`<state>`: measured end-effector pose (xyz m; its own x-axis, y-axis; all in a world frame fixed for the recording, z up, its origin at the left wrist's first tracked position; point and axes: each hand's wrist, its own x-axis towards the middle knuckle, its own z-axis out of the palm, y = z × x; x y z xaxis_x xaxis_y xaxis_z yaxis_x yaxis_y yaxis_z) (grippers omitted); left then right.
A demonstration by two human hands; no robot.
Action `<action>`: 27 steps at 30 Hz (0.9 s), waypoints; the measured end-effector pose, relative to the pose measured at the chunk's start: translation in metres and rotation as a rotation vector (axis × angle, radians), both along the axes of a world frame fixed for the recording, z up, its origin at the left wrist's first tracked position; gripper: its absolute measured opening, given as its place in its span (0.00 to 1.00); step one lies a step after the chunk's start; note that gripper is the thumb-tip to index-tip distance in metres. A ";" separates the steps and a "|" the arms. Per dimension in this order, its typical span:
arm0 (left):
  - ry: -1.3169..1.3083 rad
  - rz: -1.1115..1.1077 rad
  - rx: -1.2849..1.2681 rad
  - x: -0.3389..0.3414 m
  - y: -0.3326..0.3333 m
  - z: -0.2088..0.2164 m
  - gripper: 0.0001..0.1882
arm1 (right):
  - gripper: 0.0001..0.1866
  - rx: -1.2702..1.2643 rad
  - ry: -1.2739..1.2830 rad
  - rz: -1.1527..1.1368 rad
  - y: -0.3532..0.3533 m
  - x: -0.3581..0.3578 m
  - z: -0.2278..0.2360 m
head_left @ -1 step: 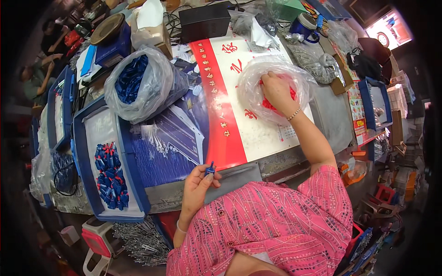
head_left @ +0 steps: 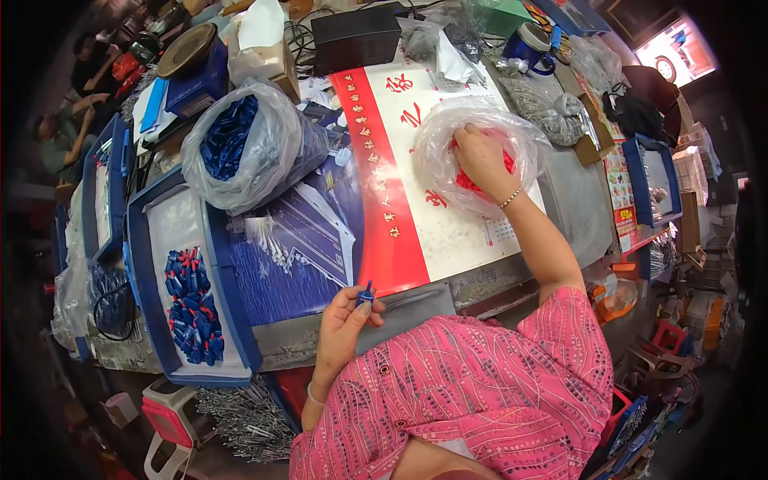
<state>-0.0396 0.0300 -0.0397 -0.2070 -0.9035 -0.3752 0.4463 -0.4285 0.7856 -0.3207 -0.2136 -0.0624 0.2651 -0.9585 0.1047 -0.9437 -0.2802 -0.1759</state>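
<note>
My left hand (head_left: 344, 324) is at the table's near edge. Its thumb and fingers pinch a small blue plastic piece (head_left: 366, 294) with a thin stem pointing up. Farther off to the right, my right hand (head_left: 485, 160) reaches into an open clear plastic bag (head_left: 436, 140) of small red pieces (head_left: 468, 181). Its fingers are bent together and the tips are hidden among the red pieces, so what they hold does not show. Left of it, another clear bag (head_left: 280, 164) leans open, full of blue pieces (head_left: 227, 140).
A blue tray (head_left: 227, 304) at the left holds a pile of blue-and-red pieces (head_left: 192, 308). Calendar sheets (head_left: 456, 248) cover the table under the bags. Behind stand a black box (head_left: 356, 40) and a blue mug (head_left: 528, 46). Metal rods (head_left: 244, 420) lie bundled below the table edge.
</note>
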 end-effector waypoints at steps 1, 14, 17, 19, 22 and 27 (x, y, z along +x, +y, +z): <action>0.000 0.000 0.000 0.000 0.001 0.000 0.12 | 0.07 0.009 0.007 -0.003 -0.001 0.000 -0.001; 0.020 -0.006 0.008 -0.003 -0.007 -0.002 0.13 | 0.09 0.378 -0.777 0.137 0.086 0.020 0.058; 0.040 -0.024 -0.026 -0.008 -0.014 0.007 0.13 | 0.10 0.821 -1.326 0.098 0.110 0.038 0.055; 0.054 -0.039 -0.053 -0.010 -0.019 0.015 0.14 | 0.11 0.923 -1.376 0.112 0.119 0.049 0.054; 0.083 -0.016 -0.075 -0.010 -0.018 0.021 0.15 | 0.11 1.072 -1.455 0.125 0.127 0.060 0.049; 0.105 0.009 -0.081 -0.005 -0.009 0.017 0.15 | 0.11 1.237 -1.641 0.107 0.135 0.080 0.040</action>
<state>-0.0451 0.0205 -0.0225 -0.2331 -0.9321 -0.2773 0.5319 -0.3609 0.7661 -0.2403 -0.0783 -0.0228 0.6665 -0.6824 -0.3002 0.2671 0.5945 -0.7584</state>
